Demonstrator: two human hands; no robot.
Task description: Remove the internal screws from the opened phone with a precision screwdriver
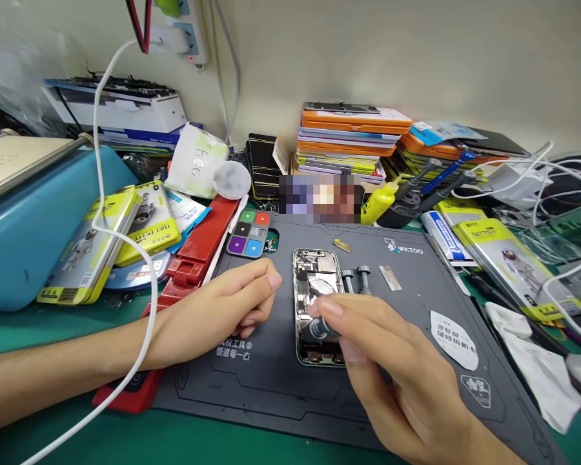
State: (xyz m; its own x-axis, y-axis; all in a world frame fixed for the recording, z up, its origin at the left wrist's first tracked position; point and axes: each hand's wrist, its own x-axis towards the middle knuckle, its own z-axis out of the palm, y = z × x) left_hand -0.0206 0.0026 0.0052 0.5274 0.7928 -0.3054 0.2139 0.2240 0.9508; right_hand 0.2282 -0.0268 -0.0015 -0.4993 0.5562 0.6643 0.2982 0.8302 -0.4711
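Note:
An opened smartphone (317,258), its inner boards bare, lies on a dark grey work mat (271,400). Over its lower half my right hand (401,368) is closed on a small grey screwdriver (322,329), pinched between thumb and fingers; the tip is hidden. Just left of the phone, my left hand (246,294) rests on the mat in a loose fist, and whatever it may hold is out of sight. Behind my right fingers lie two more grey screwdrivers (363,274). A thin metal plate (390,278) and a small yellowish part (341,245) are nearby.
A white cable (148,258) crosses above my left forearm. Left are a red tool (193,252), a colored-square holder (249,232) and yellow battery boxes (91,245). Stacked cases (353,123), a yellow bottle (380,200) and a tool holder (409,203) stand behind; more battery boxes (518,265) lie right.

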